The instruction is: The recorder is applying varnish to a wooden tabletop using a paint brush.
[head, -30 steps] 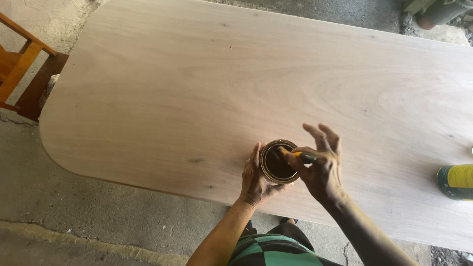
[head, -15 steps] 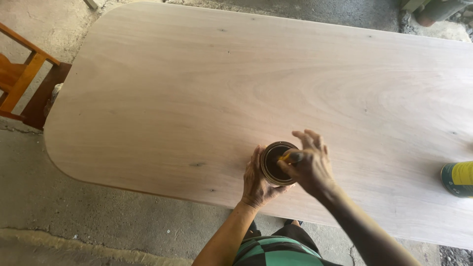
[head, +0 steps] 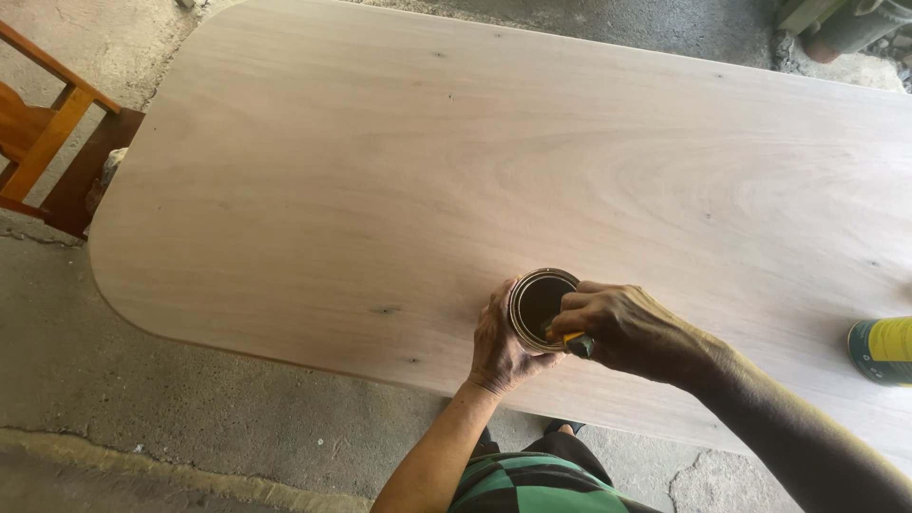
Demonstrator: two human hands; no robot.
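Yellow-green can (head: 882, 351), right edge

We see both arms bare to the elbow, with no sleeves, gloves, watch or rings on the left hand (head: 502, 344) or the right hand (head: 627, 331). Near us, a green-and-black checked garment (head: 532, 484) covers the body.

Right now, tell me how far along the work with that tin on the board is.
Done: the round tin stands upright on the bare wooden board, its dark inside showing. In hand: the left hand steadies its side while the right hand works a yellow-handled tool at the rim. Left: the board's surface looks uncoated, and a second yellow can lies untouched at the right edge.
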